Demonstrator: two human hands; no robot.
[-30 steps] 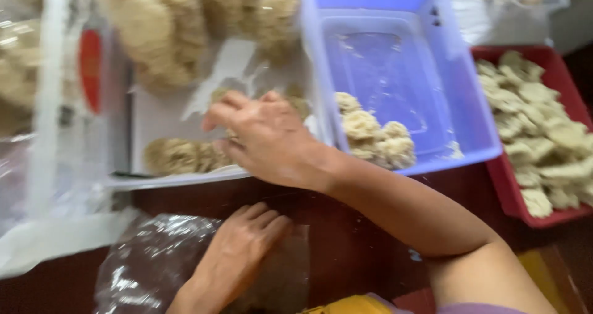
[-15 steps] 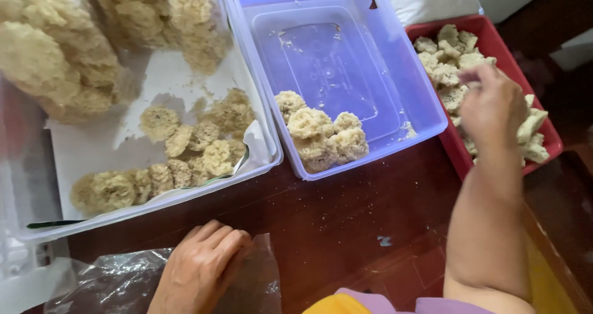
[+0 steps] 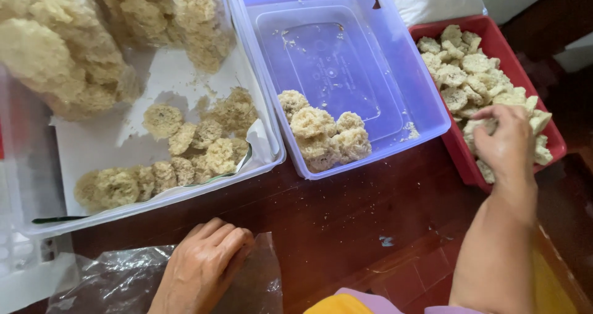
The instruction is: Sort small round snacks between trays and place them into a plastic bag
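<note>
The right hand (image 3: 508, 142) is curling over the near end of the red rectangular plastic tray (image 3: 461, 154) at three o'clock, fingers bent onto the pale, flat, crumbly cakes (image 3: 469, 73) heaped there; whether it is gripping one, I cannot tell. The left hand (image 3: 202, 266) is lying flat, fingers loosely together, on a crinkled clear plastic bag (image 3: 111, 282) at seven o'clock on the dark wooden table (image 3: 346, 221). At twelve o'clock, five lacy, round, beige nest-like cakes (image 3: 321, 131) are sitting in one translucent blue plastic tub (image 3: 395, 85).
</note>
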